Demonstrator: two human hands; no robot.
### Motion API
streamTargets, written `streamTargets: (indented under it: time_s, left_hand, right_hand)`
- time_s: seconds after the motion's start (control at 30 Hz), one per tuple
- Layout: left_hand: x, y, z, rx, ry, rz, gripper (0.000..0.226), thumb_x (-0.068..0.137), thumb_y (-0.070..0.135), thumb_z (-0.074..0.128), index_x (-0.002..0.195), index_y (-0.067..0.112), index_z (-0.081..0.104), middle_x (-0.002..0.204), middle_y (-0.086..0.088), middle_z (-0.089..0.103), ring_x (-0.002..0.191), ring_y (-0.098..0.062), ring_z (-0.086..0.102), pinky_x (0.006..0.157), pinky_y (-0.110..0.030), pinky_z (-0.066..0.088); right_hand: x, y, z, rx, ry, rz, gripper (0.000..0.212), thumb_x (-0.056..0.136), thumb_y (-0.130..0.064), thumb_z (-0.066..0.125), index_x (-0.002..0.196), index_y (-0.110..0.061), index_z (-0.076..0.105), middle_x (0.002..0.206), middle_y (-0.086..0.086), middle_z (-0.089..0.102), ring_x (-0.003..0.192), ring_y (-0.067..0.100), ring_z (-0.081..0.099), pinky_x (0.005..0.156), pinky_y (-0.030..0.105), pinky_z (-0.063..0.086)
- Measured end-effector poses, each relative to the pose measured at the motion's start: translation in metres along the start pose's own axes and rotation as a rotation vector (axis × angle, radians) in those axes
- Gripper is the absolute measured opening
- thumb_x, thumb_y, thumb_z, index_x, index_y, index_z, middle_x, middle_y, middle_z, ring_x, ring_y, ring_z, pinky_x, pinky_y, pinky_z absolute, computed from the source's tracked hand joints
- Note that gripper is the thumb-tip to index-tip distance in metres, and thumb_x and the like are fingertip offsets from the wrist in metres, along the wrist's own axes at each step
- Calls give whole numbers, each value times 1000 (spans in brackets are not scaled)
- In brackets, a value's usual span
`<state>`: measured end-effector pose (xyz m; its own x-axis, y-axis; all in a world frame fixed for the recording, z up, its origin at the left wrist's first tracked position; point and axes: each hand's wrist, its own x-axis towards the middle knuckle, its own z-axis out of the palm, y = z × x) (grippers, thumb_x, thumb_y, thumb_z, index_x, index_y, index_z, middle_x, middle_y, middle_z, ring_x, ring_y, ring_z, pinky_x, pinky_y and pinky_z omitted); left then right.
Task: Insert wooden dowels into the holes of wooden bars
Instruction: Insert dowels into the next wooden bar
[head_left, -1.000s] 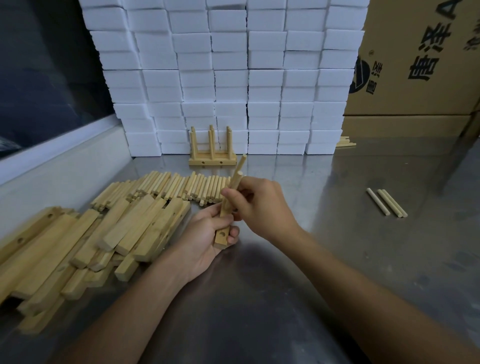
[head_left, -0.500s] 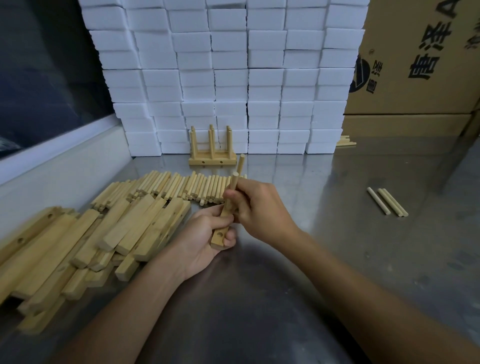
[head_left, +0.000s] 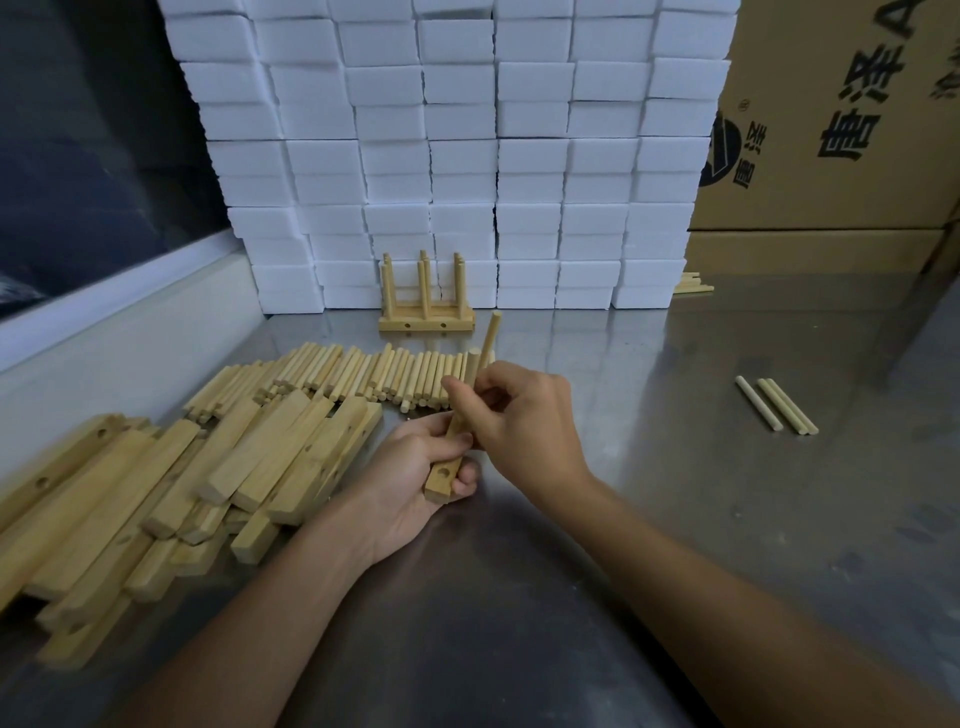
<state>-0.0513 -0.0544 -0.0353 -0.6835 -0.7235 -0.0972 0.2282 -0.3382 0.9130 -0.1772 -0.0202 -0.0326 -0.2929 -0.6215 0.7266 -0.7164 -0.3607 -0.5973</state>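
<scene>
One rack (head_left: 427, 312) done; our left hand (head_left: 415, 470) grips a bar (head_left: 444, 475), right hand (head_left: 519, 410) pinches dowels (head_left: 488, 338); big piles (head_left: 208, 467) left.

A steel desk (head_left: 675, 519) is carrying a row of dowels (head_left: 374, 371). Left of the dowels, bars (head_left: 171, 493) are lying heaped; behind them a finished rack (head_left: 427, 312) and white blocks (head_left: 467, 156) are standing; far right, three loose dowels (head_left: 776, 405) are lying.
</scene>
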Motion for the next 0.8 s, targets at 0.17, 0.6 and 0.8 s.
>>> streamTargets:
  time_s: [0.17, 0.6, 0.8]
  left_hand:
    - [-3, 2, 1, -19, 18, 6, 22, 95, 3, 44, 106, 2, 62, 72, -9, 58, 55, -16, 52, 49, -25, 43]
    - [0, 5, 1, -165, 130, -97, 41, 104, 32, 36, 112, 5, 67, 97, -15, 69, 84, -23, 63, 79, -34, 49]
    - [1, 7, -1, -252, 169, -96, 24, 105, 19, 34, 115, 5, 51, 67, -5, 50, 52, -14, 47, 45, -22, 42]
  right_hand:
    - [-5, -3, 1, -30, -24, -63, 33, 96, -23, 62, 68, -11, 52, 59, -8, 48, 53, 7, 45, 52, 21, 38]
    - [-9, -12, 0, -45, -143, -158, 38, 100, -32, 51, 71, -9, 56, 63, -5, 49, 58, 12, 45, 54, 34, 41]
    - [2, 9, -21, -160, -10, -7, 55, 102, -41, 33, 77, -2, 64, 59, 5, 57, 54, 25, 54, 52, 46, 44]
